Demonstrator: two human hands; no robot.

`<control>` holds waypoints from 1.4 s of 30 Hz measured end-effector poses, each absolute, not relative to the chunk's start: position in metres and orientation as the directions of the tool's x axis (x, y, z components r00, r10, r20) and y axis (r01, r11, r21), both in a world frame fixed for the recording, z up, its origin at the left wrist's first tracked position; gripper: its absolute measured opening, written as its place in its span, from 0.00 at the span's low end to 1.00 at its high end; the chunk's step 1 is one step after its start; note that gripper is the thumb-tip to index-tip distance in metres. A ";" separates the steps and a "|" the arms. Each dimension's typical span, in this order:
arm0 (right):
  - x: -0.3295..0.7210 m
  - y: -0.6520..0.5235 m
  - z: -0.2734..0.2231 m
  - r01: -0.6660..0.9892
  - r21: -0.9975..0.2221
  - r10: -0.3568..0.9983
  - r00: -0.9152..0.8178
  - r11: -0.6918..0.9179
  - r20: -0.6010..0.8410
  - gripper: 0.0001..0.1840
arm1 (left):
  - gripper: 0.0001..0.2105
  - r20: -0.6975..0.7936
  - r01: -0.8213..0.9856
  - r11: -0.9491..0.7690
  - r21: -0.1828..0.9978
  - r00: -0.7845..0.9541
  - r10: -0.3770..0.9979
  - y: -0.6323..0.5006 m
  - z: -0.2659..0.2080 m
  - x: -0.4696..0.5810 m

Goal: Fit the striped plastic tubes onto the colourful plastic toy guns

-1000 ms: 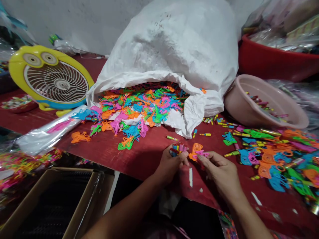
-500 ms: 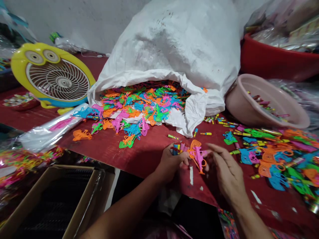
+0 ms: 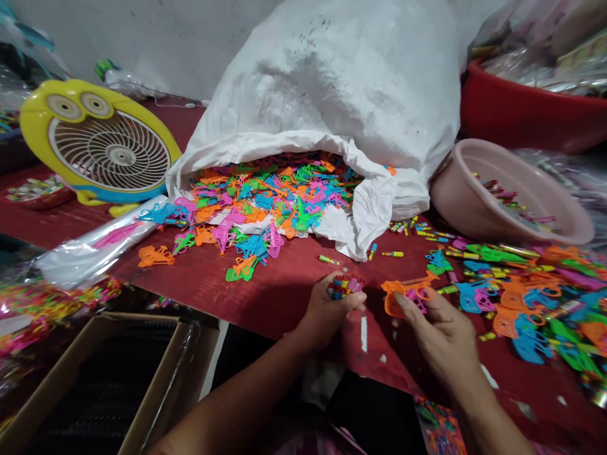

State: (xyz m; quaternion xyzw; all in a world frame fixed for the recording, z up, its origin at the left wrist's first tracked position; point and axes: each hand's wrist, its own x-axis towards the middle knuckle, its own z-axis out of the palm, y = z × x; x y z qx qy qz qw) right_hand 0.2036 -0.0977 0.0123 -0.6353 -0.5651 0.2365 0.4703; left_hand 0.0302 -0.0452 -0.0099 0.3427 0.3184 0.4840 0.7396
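Note:
My left hand (image 3: 327,313) is closed around a bunch of small, brightly coloured tubes (image 3: 348,285) with red ends. To its right, my right hand (image 3: 441,322) pinches an orange plastic toy gun (image 3: 392,297) with a mesh part, together with a pink piece (image 3: 418,296) partly hidden by the fingers. The two hands are apart above the red tabletop (image 3: 284,300). A single small tube (image 3: 329,260) lies just beyond my left hand. Right of my right hand is a pile of similar plastic toy guns (image 3: 515,297) mixed with small tubes.
A big white sack (image 3: 332,82) spills plastic toy pieces (image 3: 256,196) onto the table. A yellow fan (image 3: 35,120) stands at the left. At the right are a pink basin (image 3: 455,189) and a red tub (image 3: 521,120). A cardboard box (image 3: 52,373) sits below, left.
The orange and pink toy guns have gone from beside my left hand's fingertips into my right hand, which has closed on them and drawn them rightward. My left hand keeps its tubes.

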 end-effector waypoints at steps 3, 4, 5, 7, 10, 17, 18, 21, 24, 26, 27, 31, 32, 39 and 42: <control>0.191 -0.101 0.013 0.422 -0.906 0.942 0.288 0.039 0.175 0.12 | 0.14 -0.142 -0.531 0.302 0.792 0.321 0.936 -0.046 -0.009 0.031; 0.186 -0.101 0.014 0.423 -0.905 0.940 0.294 0.033 0.171 0.12 | 0.15 -0.145 -0.538 0.305 0.785 0.320 0.936 -0.046 -0.008 0.032; 0.182 -0.102 0.014 0.433 -0.901 0.937 0.302 0.029 0.175 0.12 | 0.15 -0.150 -0.542 0.309 0.782 0.318 0.936 -0.046 -0.008 0.032; 0.175 -0.101 0.014 0.470 -0.882 0.921 0.327 0.037 0.212 0.11 | 0.16 -0.165 -0.541 0.316 0.780 0.309 0.937 -0.047 -0.008 0.033; 0.166 -0.099 0.015 0.513 -0.856 0.892 0.357 0.061 0.277 0.11 | 0.17 -0.179 -0.535 0.324 0.780 0.304 0.936 -0.047 -0.009 0.034; 0.160 -0.097 0.012 0.524 -0.848 0.893 0.343 0.074 0.290 0.11 | 0.18 -0.179 -0.516 0.310 0.798 0.287 0.941 -0.047 -0.010 0.035; 0.161 -0.097 0.011 0.550 -0.832 0.888 0.344 0.073 0.305 0.11 | 0.18 -0.179 -0.514 0.308 0.801 0.284 0.942 -0.048 -0.010 0.036; 0.162 -0.098 0.008 0.619 -0.781 0.870 0.337 0.083 0.360 0.12 | 0.15 -0.175 -0.500 0.288 0.817 0.262 0.949 -0.048 -0.012 0.037; 0.159 -0.099 0.007 0.642 -0.762 0.872 0.323 0.083 0.367 0.12 | 0.12 -0.149 -0.455 0.230 0.860 0.208 0.967 -0.049 -0.016 0.040; 0.156 -0.099 0.007 0.680 -0.729 0.863 0.322 0.076 0.390 0.13 | 0.11 -0.114 -0.411 0.174 0.895 0.165 0.980 -0.049 -0.020 0.041; 0.155 -0.099 0.008 0.711 -0.700 0.854 0.321 0.068 0.409 0.13 | 0.11 -0.092 -0.386 0.142 0.911 0.144 0.985 -0.050 -0.021 0.042; 0.150 -0.095 0.012 0.790 -0.612 0.834 0.314 0.035 0.453 0.15 | 0.08 0.033 -0.261 -0.010 0.965 0.086 0.996 -0.052 -0.026 0.041; 0.150 -0.093 0.013 0.792 -0.610 0.832 0.318 0.030 0.454 0.15 | 0.06 0.068 -0.231 -0.048 0.972 0.081 0.994 -0.052 -0.026 0.041; 0.150 -0.081 0.008 0.658 -0.752 0.872 0.382 -0.026 0.305 0.18 | 0.07 0.141 -0.113 -0.128 0.985 0.117 0.983 -0.054 -0.025 0.040; 0.178 -0.077 0.008 0.389 -0.916 0.890 0.446 -0.095 0.097 0.20 | 0.08 -0.047 -0.211 0.079 0.974 0.152 0.987 -0.051 -0.023 0.040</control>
